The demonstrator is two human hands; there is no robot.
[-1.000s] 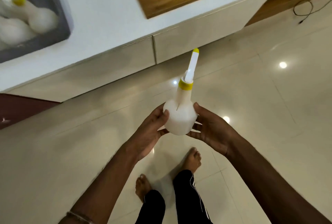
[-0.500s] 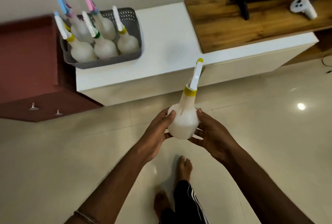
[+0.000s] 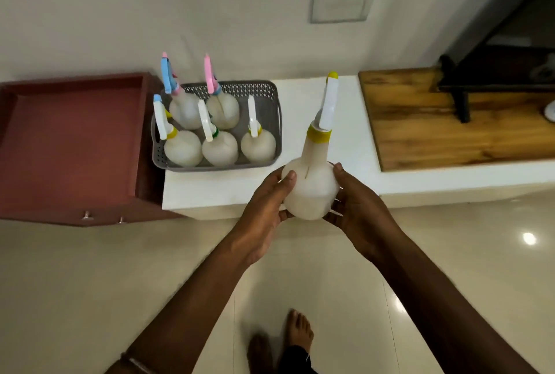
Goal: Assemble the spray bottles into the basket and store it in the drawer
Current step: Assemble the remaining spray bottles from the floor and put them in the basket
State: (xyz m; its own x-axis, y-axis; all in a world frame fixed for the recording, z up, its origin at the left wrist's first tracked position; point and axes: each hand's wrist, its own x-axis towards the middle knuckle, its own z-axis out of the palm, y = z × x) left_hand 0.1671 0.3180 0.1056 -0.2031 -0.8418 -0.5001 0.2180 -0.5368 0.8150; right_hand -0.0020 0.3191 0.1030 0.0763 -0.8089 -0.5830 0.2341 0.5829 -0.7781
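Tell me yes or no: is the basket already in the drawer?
No, the basket stands on the white counter beside the open drawer, which holds nothing visible.

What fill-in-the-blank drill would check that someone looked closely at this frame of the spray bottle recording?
1. The grey basket already holds ____ spray bottles.
2. The held bottle, between the left hand and right hand, has a ____ collar.
3. The open drawer lies to the ____ of the basket.
4. The basket's free slot is in its back ____ corner.

Missing words: five; yellow; left; right
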